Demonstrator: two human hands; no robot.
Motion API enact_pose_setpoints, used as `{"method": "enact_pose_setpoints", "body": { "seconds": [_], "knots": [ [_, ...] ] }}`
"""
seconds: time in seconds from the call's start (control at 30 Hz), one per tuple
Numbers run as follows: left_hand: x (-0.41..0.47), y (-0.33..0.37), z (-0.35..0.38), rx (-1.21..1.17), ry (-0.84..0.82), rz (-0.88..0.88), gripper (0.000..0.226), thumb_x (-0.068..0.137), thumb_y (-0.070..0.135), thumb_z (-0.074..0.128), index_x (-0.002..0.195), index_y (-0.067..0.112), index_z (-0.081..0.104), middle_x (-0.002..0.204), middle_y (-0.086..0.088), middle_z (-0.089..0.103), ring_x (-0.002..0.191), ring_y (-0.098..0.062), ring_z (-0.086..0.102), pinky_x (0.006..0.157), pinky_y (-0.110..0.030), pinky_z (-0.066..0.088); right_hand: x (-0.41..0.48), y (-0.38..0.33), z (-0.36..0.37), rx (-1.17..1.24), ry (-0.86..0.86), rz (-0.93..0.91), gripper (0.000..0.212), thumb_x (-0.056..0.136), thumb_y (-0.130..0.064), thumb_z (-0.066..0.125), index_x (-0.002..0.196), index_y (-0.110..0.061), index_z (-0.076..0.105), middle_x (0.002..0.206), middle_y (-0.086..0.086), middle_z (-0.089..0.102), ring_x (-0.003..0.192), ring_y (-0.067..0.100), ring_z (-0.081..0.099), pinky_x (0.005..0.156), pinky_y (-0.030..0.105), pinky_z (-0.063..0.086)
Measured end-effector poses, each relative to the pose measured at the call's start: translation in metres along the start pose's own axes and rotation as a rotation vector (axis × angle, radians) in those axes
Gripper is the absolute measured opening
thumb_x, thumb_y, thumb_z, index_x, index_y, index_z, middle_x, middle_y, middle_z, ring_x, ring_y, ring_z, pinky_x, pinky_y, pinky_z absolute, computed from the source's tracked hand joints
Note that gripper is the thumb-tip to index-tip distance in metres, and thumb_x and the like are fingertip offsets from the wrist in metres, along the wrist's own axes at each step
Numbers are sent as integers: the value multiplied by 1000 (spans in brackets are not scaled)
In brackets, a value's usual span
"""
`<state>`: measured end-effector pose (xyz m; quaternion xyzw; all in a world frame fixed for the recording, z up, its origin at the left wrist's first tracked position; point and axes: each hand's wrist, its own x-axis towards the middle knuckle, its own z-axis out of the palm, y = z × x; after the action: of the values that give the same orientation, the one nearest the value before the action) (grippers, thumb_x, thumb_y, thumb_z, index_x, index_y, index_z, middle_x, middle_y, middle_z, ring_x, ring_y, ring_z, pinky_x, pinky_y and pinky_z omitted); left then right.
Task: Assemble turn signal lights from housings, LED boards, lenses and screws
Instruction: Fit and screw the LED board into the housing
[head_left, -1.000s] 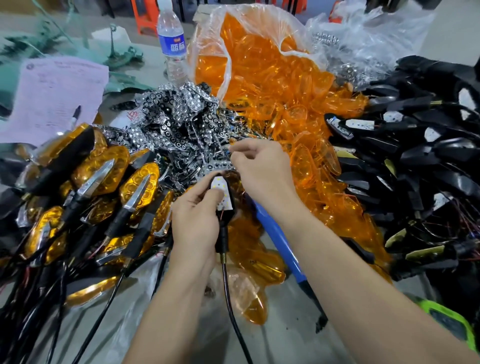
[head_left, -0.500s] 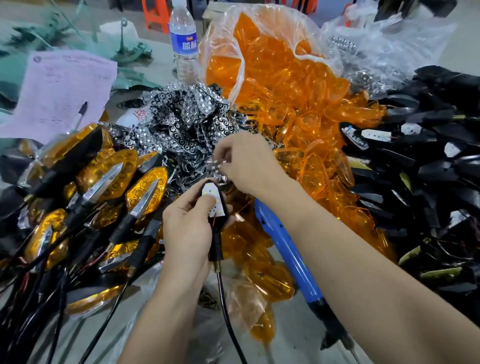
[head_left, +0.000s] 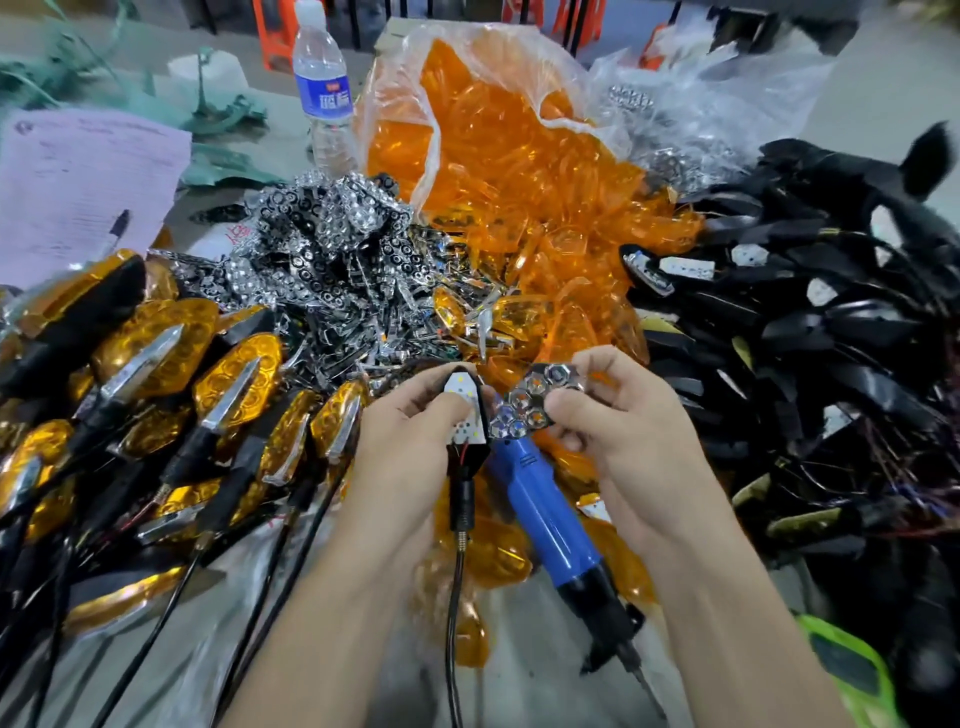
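My left hand (head_left: 410, 441) grips a black housing (head_left: 467, 415) with a white LED board in it; its black cable hangs down toward me. Beside it, my right hand (head_left: 618, 421) pinches a chrome reflector piece (head_left: 535, 402) with hexagonal cells, held just right of the housing and touching its edge. A blue electric screwdriver (head_left: 550, 519) lies on the table under both hands. Behind them lies a heap of chrome reflectors (head_left: 322, 249) and an open bag of orange lenses (head_left: 509, 171).
Finished lights with orange lenses and chrome trim (head_left: 156, 374) pile up at the left. Black housings with wires (head_left: 810, 332) fill the right side. A water bottle (head_left: 324, 88) and a purple paper with a pen (head_left: 78, 187) stand at the back left. A green object (head_left: 852, 670) lies at bottom right.
My right hand has pulled a chrome reflector out of the heap and brought it down beside the housing. My left hand has kept hold of the housing, now nearer me.
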<state>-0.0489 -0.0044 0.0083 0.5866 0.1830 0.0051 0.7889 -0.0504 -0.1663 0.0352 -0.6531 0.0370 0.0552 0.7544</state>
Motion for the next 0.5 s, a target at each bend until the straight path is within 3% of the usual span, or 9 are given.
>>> {"method": "enact_pose_setpoints", "body": {
  "seconds": [0.1, 0.23, 0.33, 0.43, 0.5],
  "knots": [
    [-4, 0, 3, 86, 21, 30, 31, 95, -1, 62, 92, 21, 82, 84, 7, 75, 80, -12, 65, 80, -38, 55, -9, -1, -2, 162, -7, 26, 29, 85, 13, 65, 103, -8, 55, 81, 15, 65, 64, 24, 63, 57, 25, 53],
    [-9, 6, 5, 137, 1, 44, 41, 96, -2, 60, 80, 28, 82, 86, 0, 79, 80, -14, 67, 76, -36, 53, -21, 4, 10, 218, 19, 27, 47, 83, 20, 62, 115, -14, 56, 81, 15, 74, 62, 26, 68, 57, 28, 57],
    [-12, 8, 8, 99, 5, 22, 36, 95, -5, 60, 83, 21, 82, 96, -13, 80, 86, -23, 71, 84, -44, 57, -30, 18, 20, -124, 119, -72, 41, 86, 6, 67, 103, -32, 66, 81, 5, 76, 65, 18, 69, 60, 33, 55],
    [-13, 9, 7, 46, 22, -10, 28, 95, -7, 57, 94, 13, 76, 101, -21, 78, 90, -29, 73, 88, -46, 60, -38, 27, 22, -639, 230, -285, 16, 85, -32, 73, 99, -36, 70, 91, -17, 71, 88, 7, 64, 79, 27, 52],
    [-14, 8, 5, 38, 54, -11, 29, 94, -9, 57, 95, 13, 76, 107, -27, 75, 93, -32, 70, 95, -54, 57, -41, 27, 20, -859, 267, -431, 18, 82, -38, 75, 98, -32, 72, 93, -21, 65, 91, 10, 55, 81, 24, 46]
  ]
}}
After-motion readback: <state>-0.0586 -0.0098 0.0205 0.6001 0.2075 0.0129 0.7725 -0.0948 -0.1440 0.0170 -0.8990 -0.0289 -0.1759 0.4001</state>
